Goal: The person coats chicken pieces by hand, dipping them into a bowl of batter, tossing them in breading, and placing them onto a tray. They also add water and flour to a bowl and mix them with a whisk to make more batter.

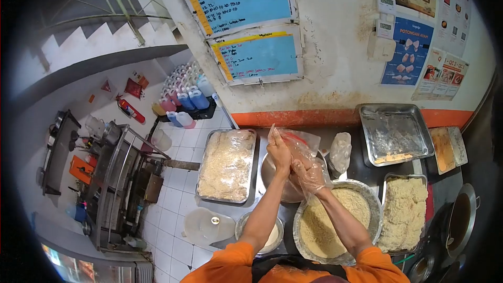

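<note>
The thin plastic glove hangs half over the right hand (finger spread unclear), its cuff pinched by the left hand, above the steel bowl. Tug hard and it could tear, or drop into the breadcrumb bowl.

Thin, glossy clr plastic glove, shiny steel tray, rough matt crumb.

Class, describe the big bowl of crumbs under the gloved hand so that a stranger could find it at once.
On the dark counter below the orange-striped wall, look under the right hand in its clear plastic glove. The bowl of crumbs sits there between two heaped trays; unlike them it is round, and its crumbs are loose and fine.
</note>
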Available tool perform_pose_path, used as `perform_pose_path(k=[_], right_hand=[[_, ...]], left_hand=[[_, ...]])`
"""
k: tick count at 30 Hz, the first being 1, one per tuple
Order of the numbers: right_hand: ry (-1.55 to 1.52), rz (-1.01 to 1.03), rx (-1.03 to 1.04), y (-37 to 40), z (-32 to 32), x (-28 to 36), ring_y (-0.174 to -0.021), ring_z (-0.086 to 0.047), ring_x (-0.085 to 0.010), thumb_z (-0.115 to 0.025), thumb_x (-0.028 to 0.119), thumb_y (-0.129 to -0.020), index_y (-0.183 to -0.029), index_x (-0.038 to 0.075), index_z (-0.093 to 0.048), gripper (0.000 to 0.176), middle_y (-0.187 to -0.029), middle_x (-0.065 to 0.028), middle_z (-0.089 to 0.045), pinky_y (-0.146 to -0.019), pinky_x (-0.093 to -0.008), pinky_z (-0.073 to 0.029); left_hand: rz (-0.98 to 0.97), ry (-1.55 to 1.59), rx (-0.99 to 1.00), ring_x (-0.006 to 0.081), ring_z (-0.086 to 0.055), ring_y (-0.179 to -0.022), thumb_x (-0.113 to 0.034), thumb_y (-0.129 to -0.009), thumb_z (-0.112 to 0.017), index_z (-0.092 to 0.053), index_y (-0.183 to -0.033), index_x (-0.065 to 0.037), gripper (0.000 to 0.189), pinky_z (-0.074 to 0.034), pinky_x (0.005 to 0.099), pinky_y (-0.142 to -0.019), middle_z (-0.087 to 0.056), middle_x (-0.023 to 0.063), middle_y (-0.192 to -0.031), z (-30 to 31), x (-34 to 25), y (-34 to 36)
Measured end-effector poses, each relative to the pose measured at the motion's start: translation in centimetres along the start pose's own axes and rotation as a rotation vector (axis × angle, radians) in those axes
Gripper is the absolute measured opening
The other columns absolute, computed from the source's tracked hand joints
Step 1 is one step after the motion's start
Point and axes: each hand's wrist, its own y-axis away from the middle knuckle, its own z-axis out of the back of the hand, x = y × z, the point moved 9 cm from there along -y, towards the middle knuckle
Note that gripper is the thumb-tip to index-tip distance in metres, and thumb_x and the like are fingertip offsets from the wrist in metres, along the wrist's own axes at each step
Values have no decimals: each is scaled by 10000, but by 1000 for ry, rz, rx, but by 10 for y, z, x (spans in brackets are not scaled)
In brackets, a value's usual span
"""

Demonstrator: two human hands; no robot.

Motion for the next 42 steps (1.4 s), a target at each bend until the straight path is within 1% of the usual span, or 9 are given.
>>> perform_pose_path(k=[2,11,15,18,26,31,36,40,42], right_hand=[[105,120,-43,0,5,10,-782,-628,-167,-619,235,-969,-1190,31,-666,304,-918,-25,-715,-713,-330,-524],[-411,-395,-111,19,-7,-28,-785,-651,-195,-659,168,-946,-1074,7,-710,212,-900,-76,-715,-740,-343,-527],[-25,138,-343,18,5,29,-748,-678,-257,-598,229,-975,-1101,-1,-709,285,-899,-173,-720,-727,-380,-525],[-164,154,-353,27,9,57,-750,-676,-261,-616,238,-964,-1142,13,-707,301,-907,-174,-721,-715,-383,-518],[-14,49,-318,34,8,0,-632,-566,-287,-664,247,-922,-878,13,-675,238,-752,-145,-632,-605,-423,-442],[231,560,-247,32,15,86,-592,-457,-307,-725,223,-848,-783,34,-640,216,-664,-138,-563,-602,-431,-390],[362,226,-41,22,28,73,-741,-591,-160,-786,223,-831,-807,16,-665,241,-834,-72,-642,-657,-349,-466],[-96,206,-276,12,26,68,-749,-550,-95,-798,240,-856,-1012,14,-618,327,-850,-24,-622,-646,-273,-466],[-418,140,-201,4,12,47,-865,-617,-204,-774,211,-858,-932,14,-640,250,-904,-121,-654,-828,-336,-494]], left_hand=[[64,70,18,228,-588,-1157,-293,-1073,-429,-531,-1364,49,461,-427,333,-1017,-641,171,-1273,0,7,-4],[261,382,14,161,-595,-883,-331,-1067,-454,-612,-1113,16,384,-506,313,-777,-640,87,-1016,-3,-22,14],[199,390,8,149,-588,-915,-310,-1073,-436,-605,-1152,28,386,-495,299,-800,-632,79,-1045,0,-18,-3],[19,277,-45,136,-553,-934,-299,-1078,-429,-601,-1204,41,401,-466,297,-829,-636,71,-1018,6,-34,-5],[143,172,-7,150,-564,-974,-312,-1075,-430,-601,-1232,40,422,-463,315,-869,-649,86,-1074,6,-21,-6],[-29,149,10,167,-573,-953,-332,-1065,-458,-604,-1225,47,437,-474,328,-860,-643,78,-1118,6,-24,-16],[209,370,28,161,-598,-960,-339,-1065,-466,-608,-1186,12,398,-495,311,-846,-640,66,-1062,7,-21,-18],[489,812,145,233,-626,-1002,-402,-1060,-448,-548,-1186,-26,410,-562,382,-834,-622,110,-1089,-10,-27,-11],[411,848,146,266,-635,-1014,-409,-1057,-444,-528,-1206,-24,421,-574,431,-861,-615,128,-1118,-11,-28,-15]])
